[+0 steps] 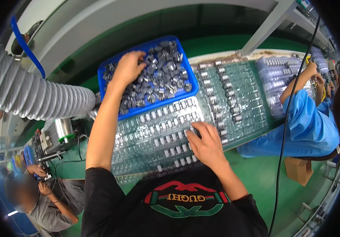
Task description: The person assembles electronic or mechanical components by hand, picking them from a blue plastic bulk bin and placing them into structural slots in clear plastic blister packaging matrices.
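Observation:
My left hand is over a blue tray heaped with small dark grey and silvery metal parts. Its fingers are apart above the heap, and nothing shows between them. Lower down, my right hand hovers over clear plastic blister trays on the green table. Thumb and forefinger are spread close to a row of small white-and-metal pieces sitting in the pockets. Its remaining fingers are partly hidden beneath the hand.
A ribbed grey duct reaches in from the left, near a metal machine. More filled plastic trays stand at the right, beside a person in a blue garment. Another person sits lower left. A black cable hangs at right; a cardboard box is on the floor.

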{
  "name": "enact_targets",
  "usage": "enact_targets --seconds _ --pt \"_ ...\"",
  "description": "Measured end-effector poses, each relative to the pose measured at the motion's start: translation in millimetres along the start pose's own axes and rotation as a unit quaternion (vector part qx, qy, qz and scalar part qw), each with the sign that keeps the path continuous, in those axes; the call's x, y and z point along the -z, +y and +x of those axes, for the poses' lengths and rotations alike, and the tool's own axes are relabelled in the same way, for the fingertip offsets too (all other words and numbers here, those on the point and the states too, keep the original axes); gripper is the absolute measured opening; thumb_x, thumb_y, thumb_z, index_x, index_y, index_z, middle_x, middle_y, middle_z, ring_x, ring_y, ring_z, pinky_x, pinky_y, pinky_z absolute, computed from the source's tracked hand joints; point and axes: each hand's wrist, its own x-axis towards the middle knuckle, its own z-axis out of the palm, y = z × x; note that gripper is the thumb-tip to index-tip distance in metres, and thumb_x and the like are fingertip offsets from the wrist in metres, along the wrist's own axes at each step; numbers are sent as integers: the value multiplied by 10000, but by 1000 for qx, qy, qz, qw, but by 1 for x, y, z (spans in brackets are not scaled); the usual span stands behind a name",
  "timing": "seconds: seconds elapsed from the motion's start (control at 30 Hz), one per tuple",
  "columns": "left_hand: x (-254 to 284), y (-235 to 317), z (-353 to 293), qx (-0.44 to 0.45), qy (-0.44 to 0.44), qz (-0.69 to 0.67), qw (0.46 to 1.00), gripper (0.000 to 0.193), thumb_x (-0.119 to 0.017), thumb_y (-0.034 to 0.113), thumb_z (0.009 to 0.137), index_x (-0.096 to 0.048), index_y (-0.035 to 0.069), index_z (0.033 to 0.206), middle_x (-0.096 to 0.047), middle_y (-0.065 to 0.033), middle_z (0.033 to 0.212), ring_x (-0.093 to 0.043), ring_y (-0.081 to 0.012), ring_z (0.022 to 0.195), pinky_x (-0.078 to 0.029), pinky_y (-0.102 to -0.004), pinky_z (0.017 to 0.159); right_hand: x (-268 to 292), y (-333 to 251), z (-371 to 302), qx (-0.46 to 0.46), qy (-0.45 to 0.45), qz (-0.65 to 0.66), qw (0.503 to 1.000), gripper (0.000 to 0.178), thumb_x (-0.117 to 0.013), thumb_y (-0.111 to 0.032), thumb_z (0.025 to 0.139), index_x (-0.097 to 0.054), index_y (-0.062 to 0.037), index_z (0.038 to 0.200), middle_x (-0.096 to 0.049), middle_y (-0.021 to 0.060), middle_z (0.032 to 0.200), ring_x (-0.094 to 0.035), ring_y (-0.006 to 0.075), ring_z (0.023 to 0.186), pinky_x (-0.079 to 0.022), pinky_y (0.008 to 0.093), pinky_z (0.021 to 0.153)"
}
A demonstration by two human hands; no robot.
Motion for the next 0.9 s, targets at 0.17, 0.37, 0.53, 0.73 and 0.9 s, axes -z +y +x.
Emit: enact_targets --seconds 0.17,0.37,0.53,0.73,0.9 --pt "10 12 -21 -5 77 28 997 315 -707 118 802 -675 27 1102 -678 -147 990 -630 -341 971 -496 -419 851 2 0 8 -6 -16 15 1000 296 -714 -73 731 -666 -58 1023 -554 107 1108 -530 299 1082 -434 422 917" --pt "35 52 -82 155 171 -318 919 244 -728 123 855 -707 -1 1063 -695 -84 970 -649 -136 718 -511 -269 665 4 5 14 -12 -36 15 999 232 -736 -127 753 -684 -79 974 -562 77 1089 -525 279 1047 -422 417 906" --pt "18 81 -154 238 135 -621 735 291 -679 18 859 -648 -71 1135 -682 -128 1033 -653 -177 841 -536 -287 767 13 12 26 35 -71 11 997 172 -695 -112 742 -720 -130 911 -547 27 939 -524 212 949 -370 389 903" --pt "-13 89 -188 216 132 -704 664 411 -663 -105 806 -597 -74 1211 -649 -165 1152 -670 -206 914 -546 -316 841 10 17 35 77 -102 44 991 247 -724 -50 715 -727 -99 957 -541 12 859 -508 199 830 -352 343 779" --pt "-12 96 -193 217 94 -704 670 416 -639 -140 819 -581 -80 1227 -575 -160 1237 -684 -252 958 -569 -309 848 12 13 38 66 -148 72 984 269 -688 3 726 -706 -51 988 -550 39 824 -544 221 822 -400 355 771"
